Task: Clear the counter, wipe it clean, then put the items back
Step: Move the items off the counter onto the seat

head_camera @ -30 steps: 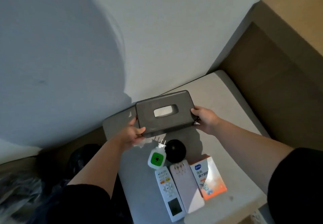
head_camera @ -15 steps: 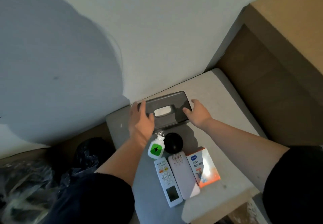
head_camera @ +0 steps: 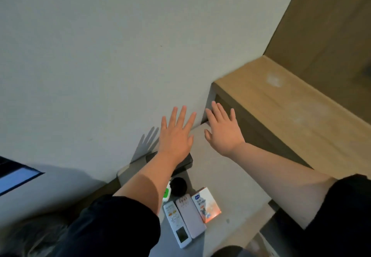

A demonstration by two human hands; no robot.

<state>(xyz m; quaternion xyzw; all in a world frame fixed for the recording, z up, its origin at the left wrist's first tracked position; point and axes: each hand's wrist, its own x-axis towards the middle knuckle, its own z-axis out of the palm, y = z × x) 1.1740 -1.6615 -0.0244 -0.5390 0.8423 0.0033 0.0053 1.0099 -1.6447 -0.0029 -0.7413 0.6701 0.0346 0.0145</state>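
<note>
1. Counter (head_camera: 226, 178): grey top, runs from the wall corner down toward you; items grouped at its left/near part, right part bare.
2. Tissue box (head_camera: 185, 161): dark, sits on the counter by the wall, mostly hidden under your L forearm; only its right end shows.
3. Black round object (head_camera: 178, 186): just in front of the box, on the counter.
4. Green-and-white plug-in device (head_camera: 167, 192): just left of the black round object, partly behind your L arm.
5. Remote (head_camera: 176, 223): white, buttons and small screen, lies flat near the counter's front edge.
6. Pale flat device (head_camera: 190, 215): lies alongside the remote on its right, touching or nearly so.
7. Orange-and-white carton (head_camera: 205, 204): lies flat just right of the pale device.
8. Your left hand (head_camera: 176, 134): raised over the far end of the counter, palm down, fingers spread wide, gripping nothing. Its shadow falls on the wall (head_camera: 100, 56) to the left.
9. Your right hand (head_camera: 222, 129): beside the L one, apart from it, also flat and splayed, holding nothing; fingertips point at the corner.
10. Wooden ledge (head_camera: 281, 104): light wood, higher than the counter, runs along the right.
11. Sleeves: dark, both arms, pushed up past the elbows.
</note>
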